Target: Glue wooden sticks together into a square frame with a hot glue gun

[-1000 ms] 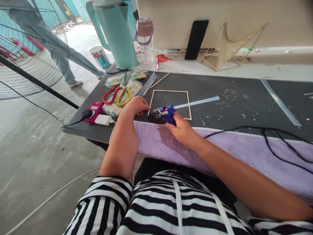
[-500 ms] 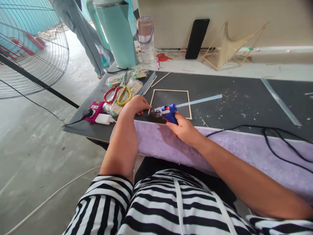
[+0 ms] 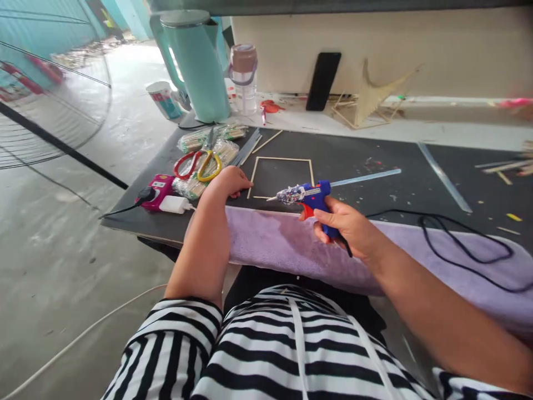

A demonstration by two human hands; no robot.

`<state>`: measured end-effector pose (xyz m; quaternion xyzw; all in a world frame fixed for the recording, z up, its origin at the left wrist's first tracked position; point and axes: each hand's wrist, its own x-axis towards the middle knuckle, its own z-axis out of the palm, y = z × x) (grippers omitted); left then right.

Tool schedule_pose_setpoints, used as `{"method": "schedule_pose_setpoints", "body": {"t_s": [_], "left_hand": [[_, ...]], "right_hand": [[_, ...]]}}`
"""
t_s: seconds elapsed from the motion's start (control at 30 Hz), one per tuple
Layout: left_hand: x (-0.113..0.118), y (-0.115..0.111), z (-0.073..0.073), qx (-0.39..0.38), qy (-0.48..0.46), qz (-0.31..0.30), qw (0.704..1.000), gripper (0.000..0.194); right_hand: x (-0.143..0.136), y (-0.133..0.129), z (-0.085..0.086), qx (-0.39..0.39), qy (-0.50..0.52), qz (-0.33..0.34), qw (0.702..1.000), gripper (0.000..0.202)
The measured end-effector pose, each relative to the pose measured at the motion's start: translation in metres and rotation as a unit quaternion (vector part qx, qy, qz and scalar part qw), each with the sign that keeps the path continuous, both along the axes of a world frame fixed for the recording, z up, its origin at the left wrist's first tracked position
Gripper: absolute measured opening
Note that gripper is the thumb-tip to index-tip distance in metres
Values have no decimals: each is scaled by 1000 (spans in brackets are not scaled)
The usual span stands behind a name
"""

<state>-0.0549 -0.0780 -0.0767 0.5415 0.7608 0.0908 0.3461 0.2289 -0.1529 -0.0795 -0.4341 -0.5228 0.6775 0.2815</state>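
Observation:
A thin wooden stick frame [image 3: 283,159], roughly square, lies on the dark table board [image 3: 353,150]. My left hand [image 3: 234,181] is closed, its fingertips pinching the frame's left stick near the lower left corner. My right hand [image 3: 339,219] is wrapped round the handle of a blue glue gun [image 3: 318,195]. A long clear glue stick [image 3: 368,177] juts from the gun's back. The gun's nozzle points left, over the frame's near stick, a short way from my left fingertips. The frame's lower right corner is hidden behind the gun.
Scissors [image 3: 204,161] lie on wrapped stick bundles beside a pink power strip [image 3: 157,191]. A kettle [image 3: 195,66], bottle [image 3: 245,83], phone [image 3: 323,81] and stick model [image 3: 368,103] stand behind. A black cord [image 3: 437,244] crosses the purple cloth [image 3: 266,233]. A fan [image 3: 54,83] is at left.
My right hand has drawn the glue gun to the right, away from the frame's lower left corner. My left hand stays at that corner. The view has shifted, and the person's legs are gone from it.

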Motion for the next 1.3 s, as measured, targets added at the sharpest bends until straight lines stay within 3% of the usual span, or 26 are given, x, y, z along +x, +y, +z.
{"method": "schedule_pose_setpoints", "body": {"t_s": [0.1,0.2,0.33,0.4,0.47,0.57,0.63,0.67,0.73,0.8,0.9,1.0,1.1,1.3], "left_hand": [[-1,0,0,10,-5,-12,1000,18],[-4,6,-3,-5,8,-10,1000,24],[-8,8,-8,3,-9,0,1000,22],[-8,4,-8,18,-20,-11,1000,21],[-8,0,-8,31,-25,-3,999,20],[-7,-3,-7,30,-31,5,999,20],[-7,-4,-5,24,-34,2,999,20],[-7,-4,-5,22,-36,0,999,19],[-9,-5,-4,19,-39,-4,999,18],[-11,-5,-5,20,-47,-9,999,17],[-14,-6,-8,18,-63,-9,998,15],[-16,-6,-9,12,-70,-6,997,12],[-16,-8,-7,7,-67,-11,998,12],[-11,-10,0,-6,-36,-28,999,15]], "right_hand": [[44,-11,11,-13,14,-70,997,39],[94,-22,11,-35,-4,-141,989,36],[154,-38,-2,-48,-144,-225,962,29],[179,-37,-13,-15,-251,-232,940,23],[200,-30,-21,61,-386,-198,899,28],[212,-14,-20,144,-590,-115,786,33],[198,-11,-10,178,-664,-108,718,34],[182,-11,-5,215,-662,-117,708,28],[135,-13,5,321,-579,-99,743,10],[77,-13,7,399,-493,-46,772,13],[-6,0,-3,432,-411,31,803,21],[-59,19,-17,439,-412,70,795,23],[-83,33,-27,452,-429,97,776,26],[-90,39,-39,475,-434,110,758,30]]}}
